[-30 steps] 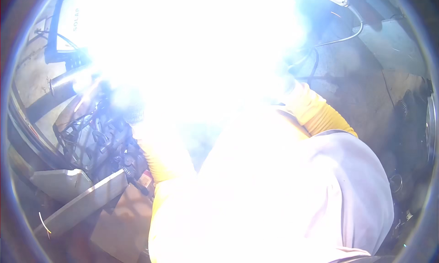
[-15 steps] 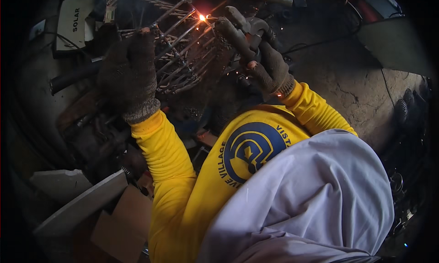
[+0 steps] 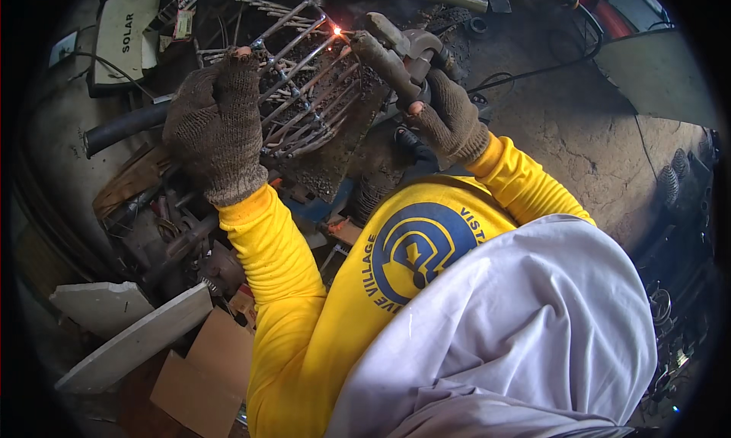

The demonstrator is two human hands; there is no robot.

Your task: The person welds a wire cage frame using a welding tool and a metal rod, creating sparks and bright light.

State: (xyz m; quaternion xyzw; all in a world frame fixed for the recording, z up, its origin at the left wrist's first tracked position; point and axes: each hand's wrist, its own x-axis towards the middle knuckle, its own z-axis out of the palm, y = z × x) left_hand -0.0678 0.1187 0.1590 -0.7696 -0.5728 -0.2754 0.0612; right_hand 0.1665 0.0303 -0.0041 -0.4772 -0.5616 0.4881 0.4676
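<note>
My left hand, in a brown knitted glove with one bare fingertip, is closed at the left side of a welded metal rod frame. Its curled fingers hide whatever they may grip. In the matching glove, my right hand is wrapped round a worn grey welding electrode holder at the frame's upper right. A thin rod reaches left from the holder's jaws. At its tip a small orange-white glow touches or nearly touches the frame's upper corner. Shiny weld spots dot the frame's crossings.
A black hose lies left of my left hand, below a whitish case. Metal scraps, pale boards and a cardboard box crowd the lower left. A cable crosses the floor at right.
The glow at the rod's tip has shrunk and most of the flying sparks are gone. The surroundings look brighter. Both hands stay nearly in place.
</note>
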